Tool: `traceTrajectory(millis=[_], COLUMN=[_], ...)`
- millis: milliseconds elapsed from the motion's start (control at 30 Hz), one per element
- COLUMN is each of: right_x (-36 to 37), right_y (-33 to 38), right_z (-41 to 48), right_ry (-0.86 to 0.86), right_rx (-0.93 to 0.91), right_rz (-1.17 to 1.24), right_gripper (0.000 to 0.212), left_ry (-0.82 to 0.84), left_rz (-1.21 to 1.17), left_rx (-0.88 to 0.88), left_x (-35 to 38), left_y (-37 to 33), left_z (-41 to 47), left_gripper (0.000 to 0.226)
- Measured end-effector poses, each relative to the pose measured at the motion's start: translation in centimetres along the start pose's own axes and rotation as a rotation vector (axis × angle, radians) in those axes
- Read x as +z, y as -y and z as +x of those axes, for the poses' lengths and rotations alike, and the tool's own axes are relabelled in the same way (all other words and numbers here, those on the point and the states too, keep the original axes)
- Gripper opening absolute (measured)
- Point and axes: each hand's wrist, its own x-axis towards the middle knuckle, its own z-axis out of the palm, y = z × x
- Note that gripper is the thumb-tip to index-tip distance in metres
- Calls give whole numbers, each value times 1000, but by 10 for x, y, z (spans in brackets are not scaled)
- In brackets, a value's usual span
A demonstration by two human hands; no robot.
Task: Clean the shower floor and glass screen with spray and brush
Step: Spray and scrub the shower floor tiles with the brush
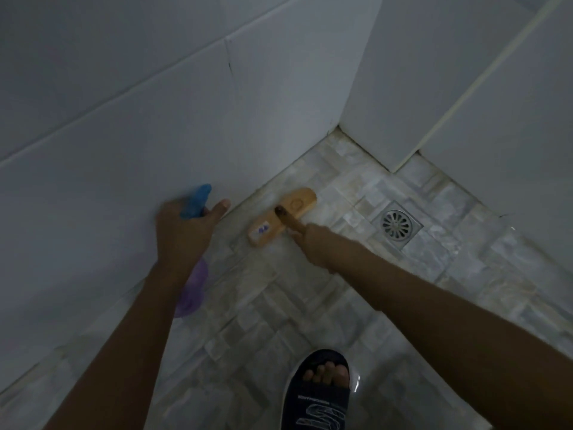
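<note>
Down low, the right hand (pixel 313 243) grips an oblong wooden brush (pixel 298 201) on mosaic floor (pixel 434 259), left hand (pixel 183 234) clasping a purple spray bottle (pixel 193 290).

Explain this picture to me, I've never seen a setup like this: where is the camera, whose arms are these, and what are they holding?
There is no machine here. One camera sits on a person's head and looks down, so both arms are that person's own. The left hand grips a spray bottle with a blue top and purple body, close to the wall. The right hand grips the handle of a tan brush, whose head rests on the tiled floor along the wall's foot. A round metal drain lies to the brush's right. At the bottom is a foot in a dark sandal.
</note>
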Motion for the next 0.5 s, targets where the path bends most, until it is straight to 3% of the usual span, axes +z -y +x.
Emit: traceTrajectory(millis=[100,300,500], right_x=[-37,-117,-86], right_y=[4,-55,-107], right_z=[43,76,37], right_ry=[-102,-238,-258], right_rx=[29,247,262], right_rz=[77,183,185], right_gripper=[46,36,47], left_ry=[18,106,248], left_rz=[50,-33,-33], left_rx=[43,69,115], left_x=[9,35,80], left_y=[-4,-23,-51], left_z=[0,-8,-27], left_gripper=[47,49,40])
